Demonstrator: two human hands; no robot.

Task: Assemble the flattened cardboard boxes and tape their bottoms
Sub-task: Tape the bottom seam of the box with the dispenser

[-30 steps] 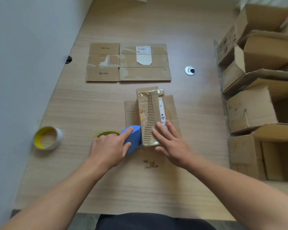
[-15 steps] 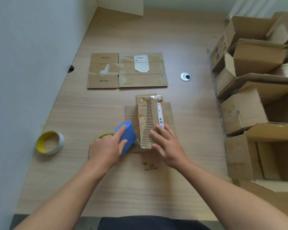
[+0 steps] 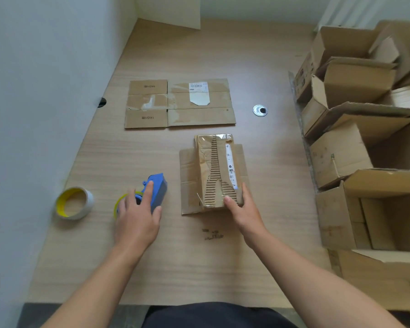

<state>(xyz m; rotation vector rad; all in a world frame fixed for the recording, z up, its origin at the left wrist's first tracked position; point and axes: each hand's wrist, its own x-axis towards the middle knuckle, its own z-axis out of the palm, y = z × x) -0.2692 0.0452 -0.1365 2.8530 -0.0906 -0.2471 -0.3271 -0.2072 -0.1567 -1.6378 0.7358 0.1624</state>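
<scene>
A small assembled cardboard box stands bottom up in the middle of the table, its flaps spread flat under it and clear tape over its torn bottom. My right hand grips its near right corner. My left hand holds the blue tape dispenser down on the table, left of the box and apart from it. A flattened box with a white label lies farther back.
A spare tape roll with a yellow core lies at the left near the wall. Several assembled open boxes are stacked along the right side. A round metal cable grommet sits in the tabletop behind the small box.
My left hand has drawn the tape dispenser away from the box to the left and down onto the table. My right hand has slid from the box's bottom face to its near right corner.
</scene>
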